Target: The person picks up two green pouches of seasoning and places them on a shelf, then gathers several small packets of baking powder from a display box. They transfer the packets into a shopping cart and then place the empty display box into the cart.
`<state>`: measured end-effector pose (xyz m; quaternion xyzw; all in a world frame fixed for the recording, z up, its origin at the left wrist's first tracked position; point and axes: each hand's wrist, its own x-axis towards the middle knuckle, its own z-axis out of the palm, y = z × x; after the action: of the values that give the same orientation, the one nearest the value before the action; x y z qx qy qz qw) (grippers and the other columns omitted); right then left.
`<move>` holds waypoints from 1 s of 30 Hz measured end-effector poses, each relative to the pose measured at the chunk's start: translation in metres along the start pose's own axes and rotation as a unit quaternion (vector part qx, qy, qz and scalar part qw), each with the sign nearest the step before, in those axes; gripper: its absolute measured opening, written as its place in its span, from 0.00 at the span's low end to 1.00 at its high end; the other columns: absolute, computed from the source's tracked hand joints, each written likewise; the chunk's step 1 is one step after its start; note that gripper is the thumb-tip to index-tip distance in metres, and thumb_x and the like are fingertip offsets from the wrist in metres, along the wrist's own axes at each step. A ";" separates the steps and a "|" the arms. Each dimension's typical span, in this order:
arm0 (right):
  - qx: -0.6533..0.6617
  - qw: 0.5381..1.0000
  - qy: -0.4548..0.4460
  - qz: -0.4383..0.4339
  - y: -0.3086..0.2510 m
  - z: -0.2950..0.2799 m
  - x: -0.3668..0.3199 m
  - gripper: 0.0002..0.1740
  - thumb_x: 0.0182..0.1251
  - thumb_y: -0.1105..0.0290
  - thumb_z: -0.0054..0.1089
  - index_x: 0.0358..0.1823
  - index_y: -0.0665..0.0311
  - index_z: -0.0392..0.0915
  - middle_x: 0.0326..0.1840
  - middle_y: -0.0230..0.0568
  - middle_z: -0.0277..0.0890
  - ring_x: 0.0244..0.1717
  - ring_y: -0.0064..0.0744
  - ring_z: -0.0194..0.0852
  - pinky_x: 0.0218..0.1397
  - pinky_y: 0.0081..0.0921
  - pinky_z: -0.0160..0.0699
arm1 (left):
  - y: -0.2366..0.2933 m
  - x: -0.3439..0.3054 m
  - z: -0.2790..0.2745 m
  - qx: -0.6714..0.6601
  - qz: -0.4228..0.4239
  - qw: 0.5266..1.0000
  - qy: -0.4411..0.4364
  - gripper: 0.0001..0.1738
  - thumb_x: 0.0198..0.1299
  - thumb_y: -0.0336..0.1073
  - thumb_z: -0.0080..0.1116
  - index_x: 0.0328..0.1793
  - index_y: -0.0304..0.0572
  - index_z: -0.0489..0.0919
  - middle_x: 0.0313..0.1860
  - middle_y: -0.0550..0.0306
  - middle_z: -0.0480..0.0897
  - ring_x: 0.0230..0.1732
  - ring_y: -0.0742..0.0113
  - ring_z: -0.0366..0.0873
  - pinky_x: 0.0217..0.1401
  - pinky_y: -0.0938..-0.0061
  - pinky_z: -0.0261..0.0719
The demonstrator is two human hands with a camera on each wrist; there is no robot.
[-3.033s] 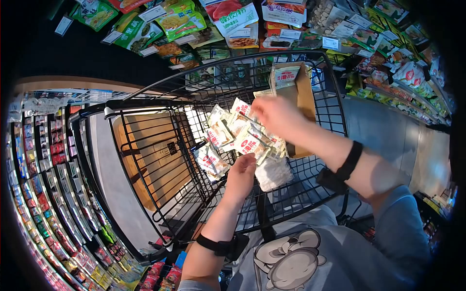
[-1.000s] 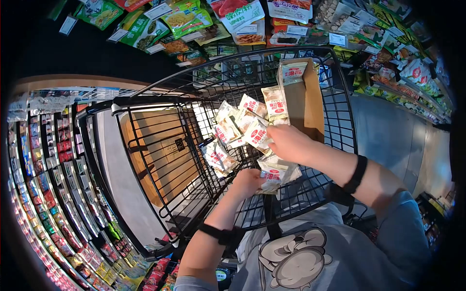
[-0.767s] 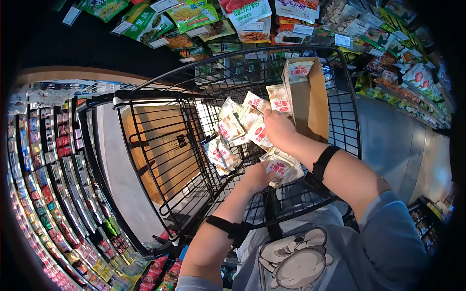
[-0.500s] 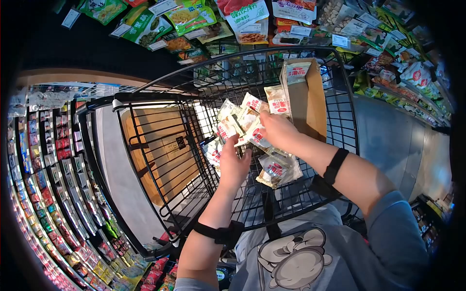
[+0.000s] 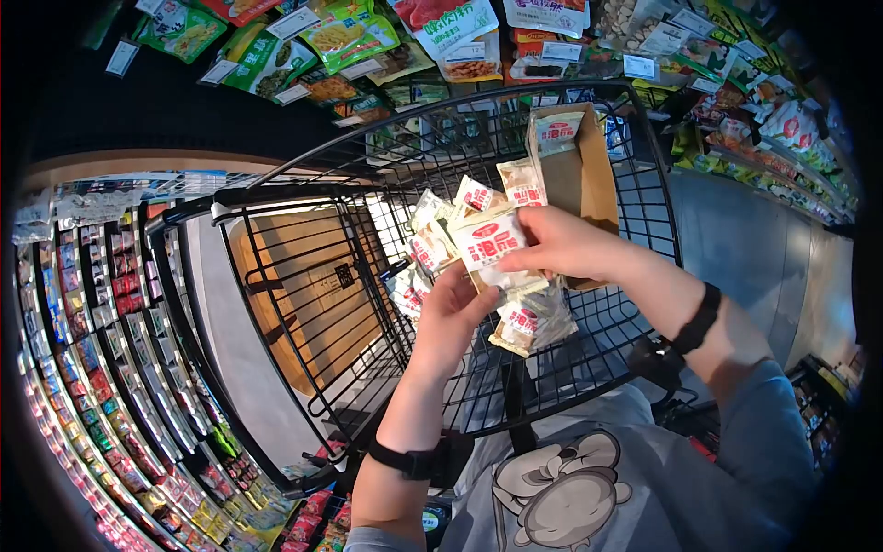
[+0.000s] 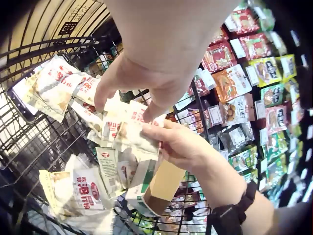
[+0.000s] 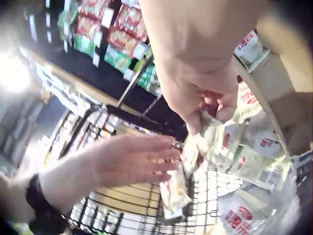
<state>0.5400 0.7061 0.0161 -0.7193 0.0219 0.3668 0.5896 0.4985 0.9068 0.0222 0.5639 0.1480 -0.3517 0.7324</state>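
My right hand (image 5: 570, 247) pinches a cream-and-white packet (image 5: 487, 241) with red lettering, thumb across its face, and holds it up over the pile in the shopping cart (image 5: 669, 202). Beside the packet's lower left edge is my left hand (image 5: 448, 317); in the right wrist view its fingers (image 7: 142, 164) are extended and fairly straight. More packets of the same kind lie loosely below, some at the left (image 5: 430, 250) behind the left hand. Another packet (image 5: 526, 322) lies nearer my body. Part of the pile is hidden by the hands and the held packet.
An open cardboard box (image 5: 598, 184) stands at the cart's right end, with one packet (image 5: 556, 133) upright against its side. Beyond the cart's left mesh is a large brown board (image 5: 299, 285). Hanging food bags (image 5: 451, 32) line the shelf ahead; stocked shelves (image 5: 101, 368) curve along the left.
My left hand has left the lower packet, passed over the left packets and come to the held one. My right hand has raised a packet from the pile and turned its face up.
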 end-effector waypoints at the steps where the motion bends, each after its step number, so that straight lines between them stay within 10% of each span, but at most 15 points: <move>1: 0.080 0.996 -0.032 0.011 -0.009 -0.006 -0.011 0.22 0.59 0.59 0.65 0.44 0.68 0.70 0.30 0.36 0.74 0.29 0.21 0.72 0.27 0.20 0.70 | 0.012 -0.008 0.008 -0.022 -0.010 0.999 -0.023 0.23 0.62 0.24 0.52 0.64 0.33 0.65 0.53 0.52 0.78 0.53 0.69 0.76 0.55 0.73 0.76; 21: 0.216 0.975 -0.022 -0.048 -0.029 -0.031 -0.064 0.16 0.70 0.62 0.51 0.50 0.67 0.70 0.34 0.31 0.75 0.27 0.12 0.71 0.25 0.14 0.70 | 0.037 -0.034 0.039 -0.054 0.009 0.996 -0.074 0.22 0.62 0.24 0.54 0.62 0.31 0.68 0.50 0.51 0.80 0.49 0.69 0.78 0.51 0.73 0.80; 27: -0.213 0.973 0.076 -0.048 -0.016 -0.023 -0.051 0.18 0.62 0.65 0.60 0.49 0.67 0.68 0.39 0.41 0.73 0.42 0.32 0.75 0.41 0.28 0.74 | -0.013 -0.013 0.003 0.213 -0.097 0.969 -0.085 0.23 0.59 0.26 0.56 0.61 0.35 0.70 0.48 0.49 0.81 0.45 0.64 0.80 0.45 0.74 0.78; 29: -0.273 0.958 0.080 -0.037 0.005 -0.006 -0.028 0.18 0.60 0.67 0.59 0.48 0.68 0.69 0.44 0.47 0.73 0.45 0.41 0.75 0.47 0.34 0.74 | -0.050 0.000 -0.012 0.532 -0.079 0.826 -0.170 0.22 0.55 0.31 0.58 0.57 0.34 0.73 0.42 0.46 0.82 0.40 0.58 0.81 0.47 0.71 0.77; 30: -0.302 0.949 0.084 -0.032 0.015 0.003 -0.015 0.18 0.59 0.67 0.59 0.48 0.69 0.69 0.46 0.49 0.73 0.47 0.45 0.75 0.50 0.38 0.73 | -0.060 0.007 -0.014 0.531 -0.079 0.827 -0.169 0.22 0.55 0.31 0.58 0.57 0.34 0.73 0.42 0.46 0.82 0.40 0.58 0.81 0.47 0.71 0.77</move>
<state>0.5205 0.6976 0.0120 -0.8921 -0.0636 0.2759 0.3520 0.4647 0.9102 -0.0298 0.7842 -0.1436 -0.5219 0.3034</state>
